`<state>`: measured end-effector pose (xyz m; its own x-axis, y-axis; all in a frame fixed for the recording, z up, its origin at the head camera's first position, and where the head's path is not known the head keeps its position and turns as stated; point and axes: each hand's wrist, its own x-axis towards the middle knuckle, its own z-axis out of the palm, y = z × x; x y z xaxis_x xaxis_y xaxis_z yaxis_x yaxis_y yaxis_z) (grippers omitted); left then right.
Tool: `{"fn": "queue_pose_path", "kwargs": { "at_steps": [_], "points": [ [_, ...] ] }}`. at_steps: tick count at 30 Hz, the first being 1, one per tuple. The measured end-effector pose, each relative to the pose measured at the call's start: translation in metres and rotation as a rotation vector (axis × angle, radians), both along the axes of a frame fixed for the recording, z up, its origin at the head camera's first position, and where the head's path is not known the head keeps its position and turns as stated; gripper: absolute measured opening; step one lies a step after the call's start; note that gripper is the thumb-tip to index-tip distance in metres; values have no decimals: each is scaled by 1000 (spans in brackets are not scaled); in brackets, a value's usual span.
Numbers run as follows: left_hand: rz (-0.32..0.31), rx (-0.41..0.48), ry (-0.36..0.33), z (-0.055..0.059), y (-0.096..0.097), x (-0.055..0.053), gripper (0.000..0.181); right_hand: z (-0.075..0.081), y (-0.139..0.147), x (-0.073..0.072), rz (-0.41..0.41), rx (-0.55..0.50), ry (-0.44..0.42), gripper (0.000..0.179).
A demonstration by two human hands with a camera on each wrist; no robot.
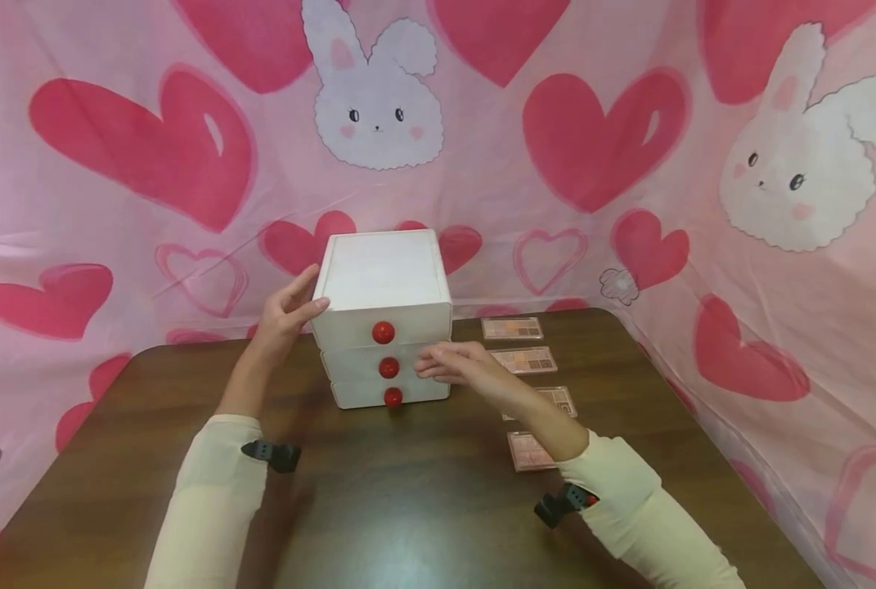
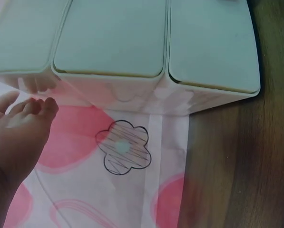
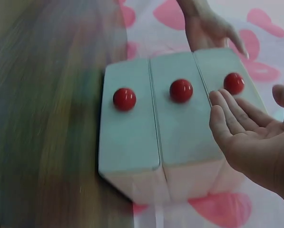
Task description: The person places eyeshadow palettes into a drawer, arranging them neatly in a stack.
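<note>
Head view: a white plastic three-drawer cabinet [image 1: 382, 270] with round red knobs [image 1: 388, 367] stands near the far edge of the dark brown wooden desk [image 1: 379, 523]. Beside its upper left side is the left hand [image 1: 289, 311], thumb spread from its fingers, contact unclear; before its front right, the right hand [image 1: 455, 364] extends its fingers together. Flat rectangular clear-cased palettes [image 1: 512, 329] line the desk's right edge.

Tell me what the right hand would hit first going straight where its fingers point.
Probably the middle red knob on the white drawer unit: the right hand points towards it. Depth is unclear, so it might pass in front or touch the unit itself.
</note>
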<state>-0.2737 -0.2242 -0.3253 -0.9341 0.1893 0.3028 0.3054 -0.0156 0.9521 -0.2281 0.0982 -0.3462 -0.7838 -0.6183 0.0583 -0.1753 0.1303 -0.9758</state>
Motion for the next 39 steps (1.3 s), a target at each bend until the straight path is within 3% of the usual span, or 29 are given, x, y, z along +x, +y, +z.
{"fn": "queue_pose_path", "kwargs": {
  "at_steps": [7,11,16,24,32,39],
  "points": [
    [-111,-38,-37,0,-6,-8,77,7,-36,-12,-69,-100,-113,47],
    [-141,-51,-39,3,-7,-12,78,11,-51,-15,-121,-74,-140,47],
    [-133,-75,-36,1,-9,-17,79,11,-64,-20,-125,-20,-231,56],
    [-108,-79,14,-4,-10,-21,79,1,-75,-28,-102,-175,-389,57],
    [-51,-106,33,-7,-7,-21,76,-5,-82,-27,-192,-232,-392,49],
    [-25,-94,39,-10,-7,-21,75,-10,-84,-24,-216,-280,-371,48]
  ]
}}
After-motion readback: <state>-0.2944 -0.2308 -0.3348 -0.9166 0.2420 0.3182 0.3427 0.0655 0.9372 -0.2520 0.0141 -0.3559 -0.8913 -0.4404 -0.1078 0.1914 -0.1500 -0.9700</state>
